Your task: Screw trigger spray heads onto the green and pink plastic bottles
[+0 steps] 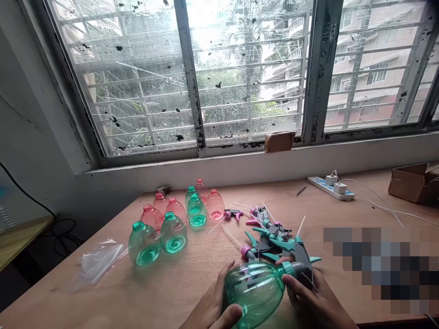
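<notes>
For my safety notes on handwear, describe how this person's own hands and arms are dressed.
The left grip is a bare human hand without a glove, and so is the right grip. No sleeve, cuff, watch or bracelet shows on the short stretch of wrist in view. I see no rings, but some fingers are hidden. The upper arms are out of frame.

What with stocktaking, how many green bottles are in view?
5: the held bottle, between left hand and right hand; leftmost standing bottle; its right neighbour; farther right, a front bottle and a rear bottle.
</notes>
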Action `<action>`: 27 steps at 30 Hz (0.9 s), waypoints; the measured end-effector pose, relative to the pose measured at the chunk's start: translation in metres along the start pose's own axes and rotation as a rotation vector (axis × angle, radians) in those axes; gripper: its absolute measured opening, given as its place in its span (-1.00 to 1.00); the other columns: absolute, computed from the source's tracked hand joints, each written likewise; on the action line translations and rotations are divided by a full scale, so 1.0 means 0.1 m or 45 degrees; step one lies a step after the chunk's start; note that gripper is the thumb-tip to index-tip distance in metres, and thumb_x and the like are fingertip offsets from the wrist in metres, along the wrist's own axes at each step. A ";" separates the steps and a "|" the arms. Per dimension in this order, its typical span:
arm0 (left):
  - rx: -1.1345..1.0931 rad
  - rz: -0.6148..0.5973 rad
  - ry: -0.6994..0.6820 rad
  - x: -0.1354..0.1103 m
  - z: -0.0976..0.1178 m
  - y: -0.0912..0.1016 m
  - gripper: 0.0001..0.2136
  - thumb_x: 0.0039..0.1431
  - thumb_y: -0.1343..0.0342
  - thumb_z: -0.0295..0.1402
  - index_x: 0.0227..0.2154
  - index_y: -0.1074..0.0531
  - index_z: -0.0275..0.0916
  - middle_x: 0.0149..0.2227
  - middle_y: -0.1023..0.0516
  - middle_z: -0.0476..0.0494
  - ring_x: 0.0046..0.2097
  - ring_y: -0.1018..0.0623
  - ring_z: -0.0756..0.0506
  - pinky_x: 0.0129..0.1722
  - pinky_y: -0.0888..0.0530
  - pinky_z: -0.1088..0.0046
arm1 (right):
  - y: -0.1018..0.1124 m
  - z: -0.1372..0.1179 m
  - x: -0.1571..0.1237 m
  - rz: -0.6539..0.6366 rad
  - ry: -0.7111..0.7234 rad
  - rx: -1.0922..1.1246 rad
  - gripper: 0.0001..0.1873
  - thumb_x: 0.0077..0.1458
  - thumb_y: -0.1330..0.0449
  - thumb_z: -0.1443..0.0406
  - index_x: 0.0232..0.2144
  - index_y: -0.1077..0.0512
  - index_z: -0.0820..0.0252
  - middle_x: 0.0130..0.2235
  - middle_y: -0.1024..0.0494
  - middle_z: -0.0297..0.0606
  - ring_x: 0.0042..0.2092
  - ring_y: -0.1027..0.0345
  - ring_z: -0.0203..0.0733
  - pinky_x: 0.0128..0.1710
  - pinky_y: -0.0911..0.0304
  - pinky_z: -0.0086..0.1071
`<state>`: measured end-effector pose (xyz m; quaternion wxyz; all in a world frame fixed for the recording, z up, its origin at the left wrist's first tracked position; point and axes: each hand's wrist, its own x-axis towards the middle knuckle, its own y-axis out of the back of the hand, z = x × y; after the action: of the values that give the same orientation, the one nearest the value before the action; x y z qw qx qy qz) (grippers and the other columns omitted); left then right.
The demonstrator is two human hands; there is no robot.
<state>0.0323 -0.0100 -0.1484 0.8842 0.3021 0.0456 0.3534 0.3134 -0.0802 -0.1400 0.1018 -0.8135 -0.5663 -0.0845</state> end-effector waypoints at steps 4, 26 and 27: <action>0.040 -0.027 -0.009 0.00 -0.01 0.03 0.05 0.16 -0.24 0.24 0.51 0.17 -0.08 0.52 -0.10 -0.31 0.48 -0.17 -0.45 0.44 -0.15 0.00 | 0.01 0.04 -0.02 -0.120 -0.097 0.115 -0.44 0.02 -0.40 -0.18 -0.21 -0.60 0.15 -0.58 -0.38 -0.43 -0.57 -0.23 -0.22 -0.56 -0.21 -0.39; -0.012 -0.018 0.102 0.02 -0.02 0.01 0.19 0.00 -0.42 0.17 0.51 0.21 -0.03 0.53 -0.04 -0.29 0.49 -0.11 -0.48 0.46 -0.08 -0.05 | 0.08 0.11 -0.01 -0.078 -0.031 0.035 -0.51 0.03 -0.41 -0.15 -0.23 -0.68 0.09 -0.46 -0.58 -0.28 -0.42 -0.40 -0.08 -0.39 -0.38 -0.35; -0.010 -0.029 0.092 0.02 -0.03 0.02 0.22 -0.02 -0.43 0.16 0.51 0.23 -0.02 0.54 -0.02 -0.29 0.50 -0.10 -0.48 0.47 -0.07 -0.04 | 0.07 0.11 -0.01 -0.073 -0.031 0.044 -0.51 0.02 -0.42 -0.15 -0.24 -0.68 0.09 -0.44 -0.61 -0.27 -0.40 -0.44 -0.05 -0.36 -0.41 -0.34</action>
<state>0.0314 -0.0063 -0.1497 0.8872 0.2851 0.0795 0.3540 0.3201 -0.0813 -0.1511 0.1065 -0.7960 -0.5919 -0.0676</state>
